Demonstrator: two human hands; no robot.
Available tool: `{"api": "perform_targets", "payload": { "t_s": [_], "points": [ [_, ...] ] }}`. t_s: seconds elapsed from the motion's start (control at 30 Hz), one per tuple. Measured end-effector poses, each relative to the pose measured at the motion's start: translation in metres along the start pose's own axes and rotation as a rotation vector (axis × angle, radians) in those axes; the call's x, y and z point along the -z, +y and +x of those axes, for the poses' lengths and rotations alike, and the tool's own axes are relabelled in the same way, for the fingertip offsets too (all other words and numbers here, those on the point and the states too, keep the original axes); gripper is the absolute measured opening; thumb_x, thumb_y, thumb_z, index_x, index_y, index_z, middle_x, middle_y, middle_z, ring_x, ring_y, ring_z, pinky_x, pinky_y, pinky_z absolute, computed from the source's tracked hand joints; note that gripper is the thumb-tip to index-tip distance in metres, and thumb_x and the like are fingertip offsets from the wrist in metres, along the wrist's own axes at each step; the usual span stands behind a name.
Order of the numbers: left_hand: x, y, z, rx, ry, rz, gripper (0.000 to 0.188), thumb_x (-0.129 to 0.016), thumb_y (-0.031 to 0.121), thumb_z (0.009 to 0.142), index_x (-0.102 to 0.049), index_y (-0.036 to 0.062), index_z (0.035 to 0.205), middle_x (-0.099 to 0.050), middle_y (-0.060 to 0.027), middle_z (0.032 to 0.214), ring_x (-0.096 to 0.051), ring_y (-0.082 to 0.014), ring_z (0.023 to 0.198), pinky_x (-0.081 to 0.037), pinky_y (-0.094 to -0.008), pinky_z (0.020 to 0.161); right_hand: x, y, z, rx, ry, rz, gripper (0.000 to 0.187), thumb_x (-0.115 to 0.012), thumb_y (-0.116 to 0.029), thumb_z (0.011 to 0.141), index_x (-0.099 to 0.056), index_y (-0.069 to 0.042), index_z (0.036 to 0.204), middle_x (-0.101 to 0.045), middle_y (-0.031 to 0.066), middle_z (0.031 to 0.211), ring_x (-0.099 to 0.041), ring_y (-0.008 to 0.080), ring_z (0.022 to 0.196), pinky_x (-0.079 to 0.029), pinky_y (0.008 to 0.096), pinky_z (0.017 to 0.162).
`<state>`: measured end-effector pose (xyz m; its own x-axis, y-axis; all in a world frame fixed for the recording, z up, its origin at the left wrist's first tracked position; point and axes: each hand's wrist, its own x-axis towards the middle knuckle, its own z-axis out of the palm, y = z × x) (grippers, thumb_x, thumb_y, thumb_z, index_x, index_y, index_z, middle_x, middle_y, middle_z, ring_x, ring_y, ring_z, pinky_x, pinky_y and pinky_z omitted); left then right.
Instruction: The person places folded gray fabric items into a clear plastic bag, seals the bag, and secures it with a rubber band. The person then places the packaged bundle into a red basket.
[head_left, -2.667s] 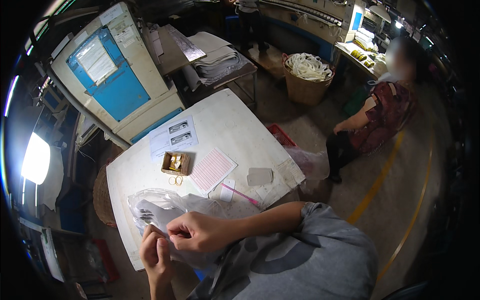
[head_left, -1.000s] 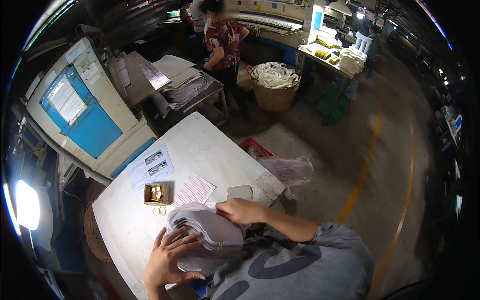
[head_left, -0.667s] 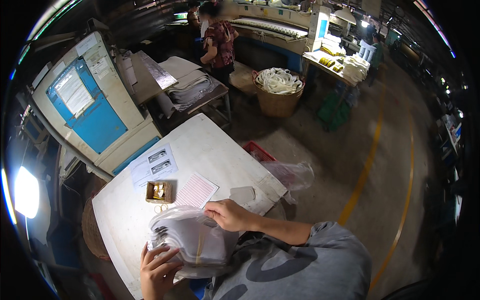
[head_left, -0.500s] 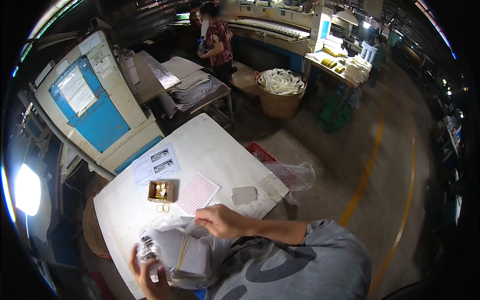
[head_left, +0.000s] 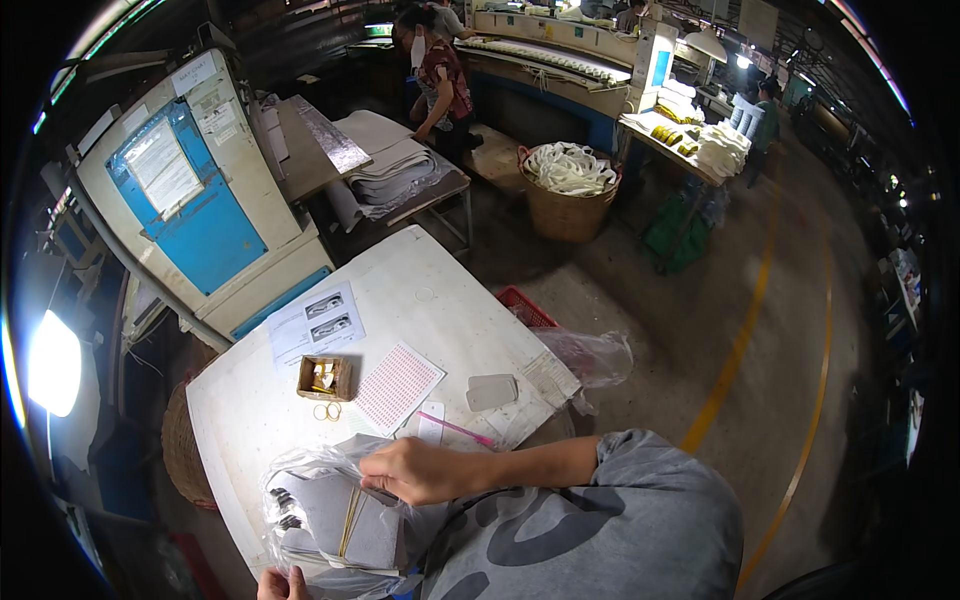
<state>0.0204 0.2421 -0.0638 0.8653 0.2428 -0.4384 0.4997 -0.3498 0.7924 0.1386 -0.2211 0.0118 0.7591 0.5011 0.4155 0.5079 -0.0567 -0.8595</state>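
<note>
A clear plastic bag [head_left: 278,543] lies on the near part of the white table, around a bundle of flat grey pieces [head_left: 325,505]. Several tan rubber bands [head_left: 350,522] run across the bundle. My right hand [head_left: 408,470] is closed in a pinch on the bag's upper edge. Down at the lower edge of the view, my left hand [head_left: 283,583] pinches the bag's near side; only its fingertips show. Beyond the bag sit a small box [head_left: 342,379] with gold and white bits inside, loose rings [head_left: 327,411] and a sheet of red marks [head_left: 397,388].
The white table [head_left: 425,290] also bears a printed sheet [head_left: 315,325], grey flat pieces [head_left: 491,392] and a pink pen [head_left: 455,429]. A red crate [head_left: 525,306] is beside its right edge. Farther off, a person [head_left: 440,80] stands by stacked sheets [head_left: 385,160], near a full basket [head_left: 570,205].
My left hand has moved down from the bag's left side to its near edge. My right hand has shifted slightly left and lower, uncovering the pink pen. The far person now reaches toward the stacked sheets.
</note>
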Motion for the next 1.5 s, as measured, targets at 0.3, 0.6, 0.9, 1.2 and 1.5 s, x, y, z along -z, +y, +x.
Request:
{"api": "perform_targets", "payload": {
  "t_s": [0.3, 0.6, 0.9, 1.2, 1.5],
  "points": [
    [-0.076, 0.103, -0.042, -0.398, 0.296, -0.606, 0.032, -0.06, 0.034, 0.112, -0.065, 0.009, 0.132, -0.045, 0.0089, 0.078, -0.04, 0.0011, 0.058, -0.027, -0.0179, 0.045, 0.014, 0.006, 0.009, -0.062, 0.234, 0.008, 0.009, -0.063, 0.007, 0.095, -0.07, 0.004, 0.101, -0.071, 0.017, 0.084, -0.067, 0.0186, 0.072, -0.052, 0.0343, 0.065],
    [-0.111, 0.196, -0.069, -0.233, 0.701, -0.755, 0.03, -0.067, 0.031, 0.108, -0.068, 0.0068, 0.126, -0.066, 0.004, 0.092, -0.057, -0.0042, 0.074, -0.046, -0.0239, 0.065, 0.016, -0.04, 0.016, 0.086, 0.344, -0.019, 0.008, -0.066, 0.004, 0.099, -0.067, 0.002, 0.092, -0.064, 0.009, 0.073, -0.056, 0.0116, 0.062, -0.044, 0.0288, 0.056],
    [-0.122, 0.183, -0.04, -0.483, 0.344, -0.263, 0.035, -0.068, 0.018, 0.109, -0.049, 0.0109, 0.081, -0.042, 0.0082, 0.064, -0.036, 0.0005, 0.05, -0.029, -0.0221, 0.044, -0.012, -0.018, -0.003, 0.003, 0.112, -0.121, 0.012, -0.07, -0.008, 0.104, -0.063, 0.0, 0.1, -0.066, 0.0128, 0.079, -0.063, 0.0235, 0.066, -0.05, 0.0364, 0.062],
    [-0.11, 0.187, -0.051, -0.45, 0.311, -0.225, 0.036, -0.071, 0.019, 0.108, -0.052, 0.0082, 0.079, -0.047, 0.0075, 0.065, -0.038, 0.0003, 0.051, -0.03, -0.0214, 0.046, 0.041, -0.024, 0.001, -0.161, -0.064, 0.04, 0.016, -0.064, 0.0, 0.104, -0.066, 0.0, 0.119, -0.063, 0.0021, 0.078, -0.062, 0.0092, 0.07, -0.05, 0.0286, 0.062],
    [-0.102, 0.173, -0.052, -0.405, 0.337, -0.289, 0.033, -0.071, 0.021, 0.108, -0.057, 0.0081, 0.081, -0.049, 0.0068, 0.066, -0.039, 0.0002, 0.049, -0.031, -0.0213, 0.045, 0.078, -0.008, 0.001, -0.086, 0.093, 0.362, 0.027, -0.06, 0.003, 0.104, -0.062, 0.005, 0.13, -0.068, 0.0117, 0.119, -0.069, 0.0138, 0.095, -0.057, 0.0284, 0.087]
  ]
}}
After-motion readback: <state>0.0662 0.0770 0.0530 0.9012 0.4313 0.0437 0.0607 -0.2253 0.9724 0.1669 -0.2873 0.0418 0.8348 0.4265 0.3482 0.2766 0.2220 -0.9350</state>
